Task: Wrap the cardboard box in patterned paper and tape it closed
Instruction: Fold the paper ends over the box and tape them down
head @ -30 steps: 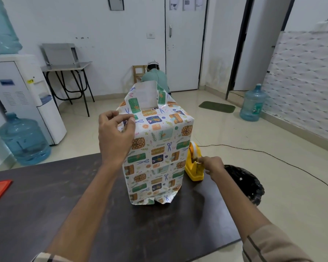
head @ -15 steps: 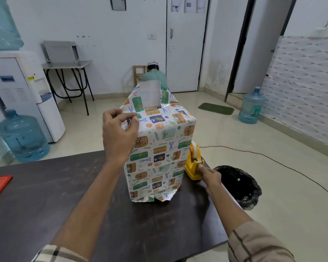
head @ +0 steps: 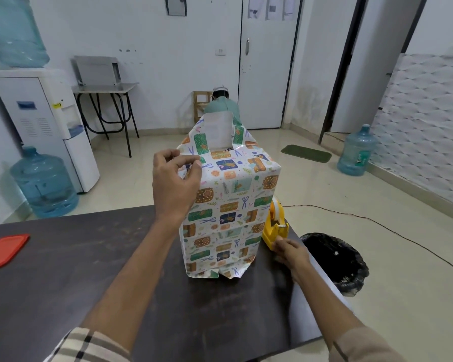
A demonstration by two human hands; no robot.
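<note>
**taping step: fetching tape while the top fold is pinned**

the box point(head: 228, 205) stands upright on the dark table point(head: 89, 257), its sides already covered in paper point(head: 221, 232). the paper's bottom edge curls loose at the box's near foot. judging by this, the side wrap is done and the top end is being closed.

just right of the box's near corner, the right hand point(head: 289, 253) reaches low with the wrist bent. its fingers are bunched against the front of the yellow tape dispenser point(head: 273, 227), which sits touching or just beside the box's right wall. whether a tape end is between the fingertips is too small to tell. a black bin point(head: 335, 259) stands on the floor right of the box, beyond the table.

at the box's top left edge, the left hand point(head: 177, 178) is raised, forearm stretched forward. thumb and forefinger pinch a fold of the paper there, the other fingers curled.

at the box's far top edge a flap point(head: 217, 131) stands upright, unfolded, its white underside showing.

the next move likely calls for drawing and tearing off a strip one-handed, then bringing it to the pinned fold without letting the paper slip.
</note>
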